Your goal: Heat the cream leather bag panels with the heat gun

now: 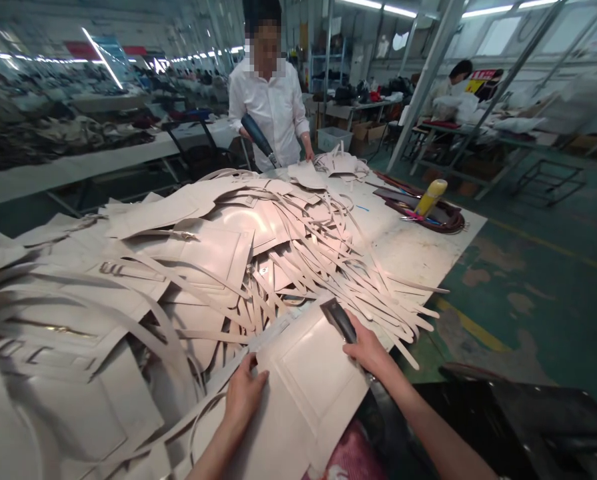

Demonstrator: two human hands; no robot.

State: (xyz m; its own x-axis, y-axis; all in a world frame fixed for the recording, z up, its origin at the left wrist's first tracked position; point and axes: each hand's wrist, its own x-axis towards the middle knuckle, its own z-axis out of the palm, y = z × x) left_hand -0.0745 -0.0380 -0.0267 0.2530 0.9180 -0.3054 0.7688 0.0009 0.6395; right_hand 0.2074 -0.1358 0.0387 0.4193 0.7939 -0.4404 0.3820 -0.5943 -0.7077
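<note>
A head-worn camera looks down on a long white desk [418, 250] in a large workshop, heaped with pale cream leather bag panels and long thin straps [328, 267].

At the near edge lies a flat cream leather panel with a raised rectangular border [308, 380]. The left hand [243, 393] rests flat on the panel's left edge, fingers together and pressed down on the leather. The right hand [365, 350] sits at the panel's upper right corner, its fingers closed on a small dark flat tool [339, 320] whose tip lies against the panel's top edge. Both forearms enter from the bottom of the view.

Just beyond the panel, loose straps fan out toward the right edge of the desk, some hanging past it. To the left, more cream panels are stacked in overlapping layers [78, 313].

At the far end of the desk stands a person in a white shirt [271, 107], holding a dark blue handheld tool [258, 139] angled down toward the leather. On the right of the desk, a yellow bottle [431, 197] lies tilted across a dark brown tray [428, 217]. The floor [538, 293] is green. Another person sits at a desk far back on the right.
</note>
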